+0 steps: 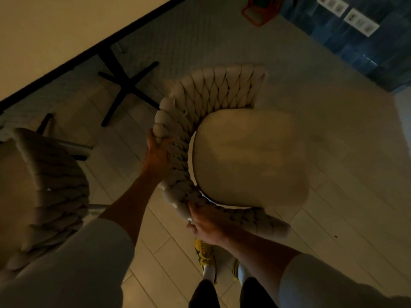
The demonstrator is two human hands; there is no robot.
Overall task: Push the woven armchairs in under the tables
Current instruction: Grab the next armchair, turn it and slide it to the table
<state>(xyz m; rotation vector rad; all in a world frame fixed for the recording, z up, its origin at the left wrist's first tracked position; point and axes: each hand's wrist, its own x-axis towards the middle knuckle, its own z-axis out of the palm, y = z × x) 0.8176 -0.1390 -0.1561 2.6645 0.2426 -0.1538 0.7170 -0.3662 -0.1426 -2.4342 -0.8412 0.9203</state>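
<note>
Looking down on a woven armchair (233,152) out on the pale tiled floor (333,141), near the tabletop (55,36) but beyond its dark edge, not tucked beneath. Built with a curved back (213,90) of thick cream ropes braided in fat plaits, wrapping round from one arm to the other. Fitted with a smooth, rounded cream seat cushion (255,165), open front turned away from the tabletop.

Clamped by the left grip (156,155) on the braided rim at the part of the back nearer the tabletop, hand curled round the plaits. Clamped likewise by the right grip (208,227) on the rim farther from the tabletop, where the back bends into an arm, fingers wrapped round the rope.

Under the tabletop, a black cross-shaped base (126,85). Just off the tabletop's edge, a second armchair (44,185) of the same braid, darker in shadow, with metal legs showing. Well apart from the tabletop, a blue tiled wall (355,47) with white socket plates (360,22) and an orange-framed object (260,12) at its foot. Somewhat blurred all over.
</note>
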